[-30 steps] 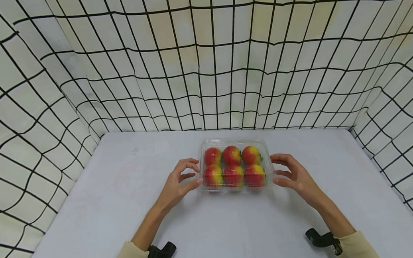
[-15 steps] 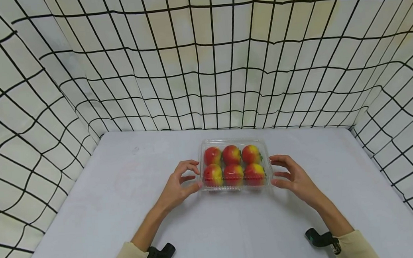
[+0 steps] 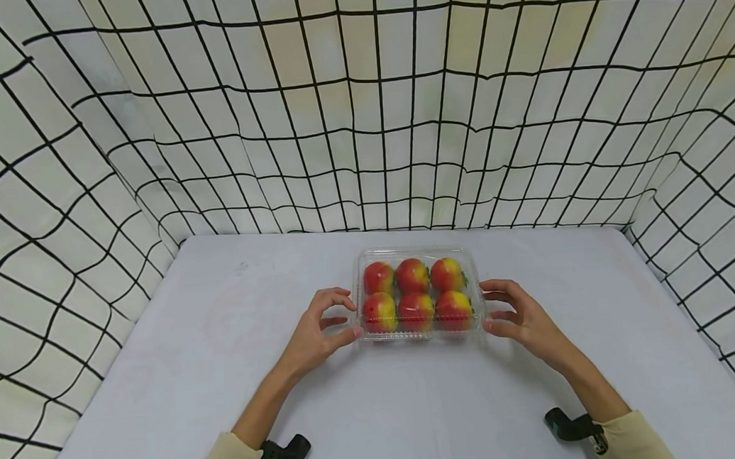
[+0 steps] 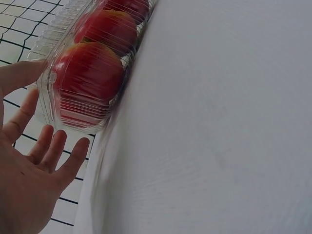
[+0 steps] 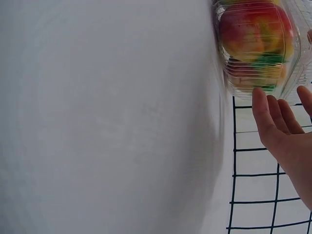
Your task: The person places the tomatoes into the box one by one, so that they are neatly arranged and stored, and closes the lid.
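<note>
A clear plastic clamshell box [image 3: 422,331] stands on the white table with its lid closed. Inside it, in two rows, sit several red-and-yellow fruits [image 3: 415,311] that look like apples. My left hand [image 3: 316,336] is at the box's left end, thumb and fingers spread, with fingertips right at its rim. In the left wrist view the thumb meets the box's corner while the other fingers reach below it, relaxed. My right hand [image 3: 526,321] mirrors this at the right end. Its fingertips [image 5: 259,93] reach the box's lower side in the right wrist view; the thumb is mostly cut off there.
The white table [image 3: 209,340] spreads out around the box. Black netting [image 3: 398,121] over pale walls rises behind the table and along both sides. A black wrist camera [image 3: 287,453] is strapped to the left wrist, and another black camera [image 3: 570,425] to the right.
Both hands have shifted very slightly toward the near side, and the right hand a little to the left, closer to the box. The box and fruits look unmoved.
</note>
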The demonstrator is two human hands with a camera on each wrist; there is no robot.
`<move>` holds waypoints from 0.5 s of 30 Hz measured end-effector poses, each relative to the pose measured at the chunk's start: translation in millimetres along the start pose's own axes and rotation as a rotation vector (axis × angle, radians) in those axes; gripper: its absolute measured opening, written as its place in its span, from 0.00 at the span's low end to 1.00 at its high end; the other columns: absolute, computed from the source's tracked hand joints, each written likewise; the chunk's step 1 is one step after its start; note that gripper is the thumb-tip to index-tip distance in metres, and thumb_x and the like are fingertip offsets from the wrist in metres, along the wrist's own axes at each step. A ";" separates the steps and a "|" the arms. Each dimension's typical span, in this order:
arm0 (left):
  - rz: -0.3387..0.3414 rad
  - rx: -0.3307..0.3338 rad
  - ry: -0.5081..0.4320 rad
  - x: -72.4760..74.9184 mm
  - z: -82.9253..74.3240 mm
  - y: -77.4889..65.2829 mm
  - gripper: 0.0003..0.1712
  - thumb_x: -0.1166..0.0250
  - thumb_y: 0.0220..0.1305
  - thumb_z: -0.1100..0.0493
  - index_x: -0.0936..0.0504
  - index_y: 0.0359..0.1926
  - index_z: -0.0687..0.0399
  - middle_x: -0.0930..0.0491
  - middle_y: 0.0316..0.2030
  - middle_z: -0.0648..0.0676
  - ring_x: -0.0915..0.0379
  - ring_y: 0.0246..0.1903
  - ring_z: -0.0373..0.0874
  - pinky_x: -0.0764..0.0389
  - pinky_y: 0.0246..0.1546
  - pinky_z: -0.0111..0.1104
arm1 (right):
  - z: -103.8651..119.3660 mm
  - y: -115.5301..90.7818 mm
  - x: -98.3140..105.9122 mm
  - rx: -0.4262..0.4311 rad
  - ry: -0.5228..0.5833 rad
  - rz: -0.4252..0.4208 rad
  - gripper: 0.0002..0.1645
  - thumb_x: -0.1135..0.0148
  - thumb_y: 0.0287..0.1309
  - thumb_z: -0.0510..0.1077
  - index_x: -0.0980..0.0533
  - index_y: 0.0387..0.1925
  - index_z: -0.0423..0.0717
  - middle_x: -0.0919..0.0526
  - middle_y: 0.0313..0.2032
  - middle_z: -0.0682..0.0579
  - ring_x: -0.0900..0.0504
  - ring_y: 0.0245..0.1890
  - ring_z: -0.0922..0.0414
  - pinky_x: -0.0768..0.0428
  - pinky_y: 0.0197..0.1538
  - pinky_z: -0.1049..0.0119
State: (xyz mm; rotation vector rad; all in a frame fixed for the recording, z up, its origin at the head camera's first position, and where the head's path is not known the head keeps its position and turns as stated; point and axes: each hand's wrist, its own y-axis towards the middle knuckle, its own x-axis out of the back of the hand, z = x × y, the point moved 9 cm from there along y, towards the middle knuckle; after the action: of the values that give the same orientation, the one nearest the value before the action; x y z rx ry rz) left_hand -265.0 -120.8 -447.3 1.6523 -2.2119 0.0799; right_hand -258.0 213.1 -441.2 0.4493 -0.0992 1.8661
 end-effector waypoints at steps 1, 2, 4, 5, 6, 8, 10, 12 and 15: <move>0.001 0.005 0.000 -0.1 0.4 -0.1 0.18 0.25 0.62 0.60 0.21 0.51 0.54 0.31 0.67 0.62 0.33 0.68 0.59 0.19 0.64 0.56 | -0.4 -0.4 0.0 -0.004 -0.004 0.000 0.37 0.33 0.64 0.36 0.35 0.71 0.38 0.31 0.69 0.37 0.27 0.63 0.68 0.20 0.62 0.74; 0.002 0.009 0.000 -0.3 0.9 -0.3 0.18 0.25 0.63 0.60 0.21 0.51 0.54 0.31 0.67 0.62 0.33 0.68 0.58 0.19 0.64 0.55 | -0.9 -0.7 0.2 -0.008 -0.009 -0.001 0.36 0.33 0.64 0.36 0.35 0.71 0.38 0.30 0.69 0.37 0.27 0.63 0.68 0.20 0.62 0.75; 0.006 0.015 0.000 -0.6 2.0 -0.5 0.18 0.26 0.63 0.59 0.21 0.52 0.54 0.30 0.65 0.62 0.32 0.66 0.58 0.18 0.63 0.54 | -1.7 -1.4 0.6 -0.016 -0.020 -0.003 0.36 0.33 0.64 0.37 0.35 0.71 0.38 0.29 0.68 0.37 0.27 0.61 0.67 0.20 0.60 0.76; 0.010 0.019 0.000 -1.0 2.7 -0.8 0.19 0.26 0.63 0.59 0.21 0.52 0.54 0.29 0.64 0.61 0.31 0.65 0.58 0.18 0.63 0.54 | -1.9 -1.7 0.6 -0.021 -0.025 -0.002 0.36 0.34 0.64 0.37 0.35 0.71 0.38 0.29 0.67 0.37 0.26 0.60 0.67 0.20 0.60 0.77; 0.013 0.021 0.003 -1.2 3.5 -1.0 0.19 0.26 0.64 0.59 0.21 0.53 0.54 0.28 0.63 0.61 0.30 0.64 0.58 0.18 0.62 0.53 | -2.1 -2.1 0.5 -0.026 -0.029 -0.001 0.35 0.34 0.64 0.37 0.34 0.71 0.38 0.28 0.66 0.37 0.26 0.59 0.67 0.20 0.59 0.77; 0.018 0.028 0.011 -1.5 4.8 -1.6 0.19 0.27 0.65 0.58 0.22 0.54 0.53 0.26 0.60 0.59 0.28 0.61 0.57 0.17 0.62 0.52 | -3.0 -2.8 0.1 -0.035 -0.036 0.005 0.35 0.34 0.65 0.37 0.34 0.70 0.38 0.27 0.63 0.37 0.25 0.57 0.66 0.19 0.56 0.77; 0.025 0.035 0.016 -1.8 6.2 -2.3 0.19 0.28 0.66 0.57 0.22 0.55 0.53 0.24 0.57 0.59 0.26 0.59 0.57 0.18 0.61 0.50 | -4.0 -3.4 -1.2 -0.045 -0.029 0.021 0.34 0.35 0.66 0.37 0.34 0.70 0.38 0.26 0.60 0.36 0.23 0.53 0.65 0.17 0.53 0.75; 0.032 0.043 0.013 -2.0 7.2 -2.6 0.19 0.28 0.67 0.57 0.22 0.55 0.53 0.22 0.55 0.58 0.24 0.58 0.55 0.17 0.60 0.47 | -5.3 -3.5 -2.7 -0.051 -0.011 0.043 0.34 0.37 0.66 0.36 0.35 0.71 0.38 0.25 0.57 0.35 0.21 0.50 0.65 0.15 0.50 0.73; 0.045 0.056 -0.002 -2.9 7.9 -2.7 0.18 0.30 0.68 0.57 0.23 0.55 0.53 0.21 0.53 0.58 0.23 0.56 0.52 0.18 0.58 0.41 | -8.0 -3.7 -5.3 -0.065 0.025 0.075 0.34 0.38 0.68 0.36 0.37 0.72 0.38 0.23 0.52 0.36 0.18 0.45 0.62 0.13 0.46 0.71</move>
State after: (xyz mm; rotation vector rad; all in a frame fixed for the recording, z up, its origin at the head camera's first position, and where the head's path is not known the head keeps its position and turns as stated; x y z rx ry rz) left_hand -263.9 -121.1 -456.1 1.6322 -2.2677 0.1531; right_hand -255.3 211.9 -451.1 0.3817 -0.1607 1.9354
